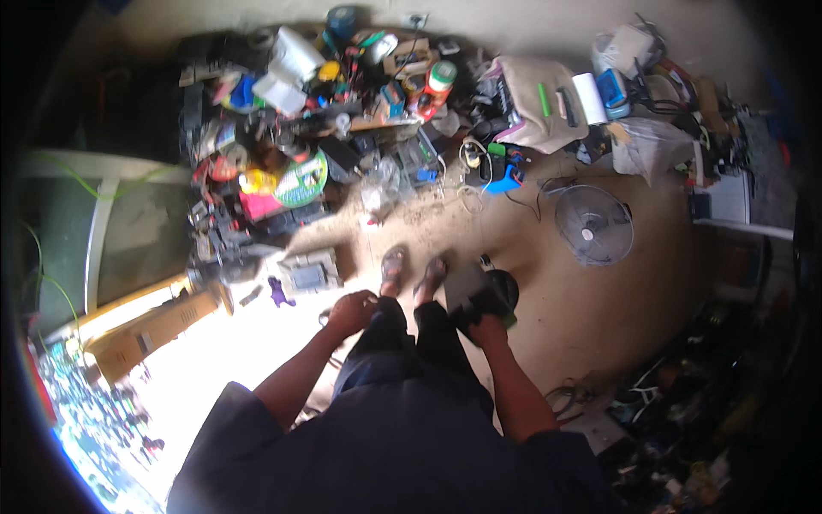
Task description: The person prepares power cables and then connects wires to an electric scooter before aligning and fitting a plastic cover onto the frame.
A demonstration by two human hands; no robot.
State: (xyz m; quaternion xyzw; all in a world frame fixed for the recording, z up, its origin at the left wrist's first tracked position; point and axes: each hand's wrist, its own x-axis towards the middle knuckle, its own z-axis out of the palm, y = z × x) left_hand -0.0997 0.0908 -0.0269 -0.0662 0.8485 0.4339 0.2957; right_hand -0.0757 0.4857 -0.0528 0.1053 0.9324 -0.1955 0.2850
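My right hand [487, 330] grips a dark grey, box-like object [469, 289] at its near end, held low beside my right leg. Its exact kind is blurred; a bit of green shows by my fingers. My left hand [353, 313] hangs in front of my left thigh with its fingers curled in. A small pale spot shows at its fingertips, too small to name. Beyond the hands, my sandalled feet [391, 267] stand on the floor. A round black thing [507, 287] lies partly hidden behind the grey object.
A mesh-caged fan [594, 224] stands on the floor to the right. Ahead, a heap of tools, jars and cables lines the wall, with a beige bag [548, 107]. A grey device [310, 274] and a purple item [279, 292] lie left, near a long cardboard box [152, 336].
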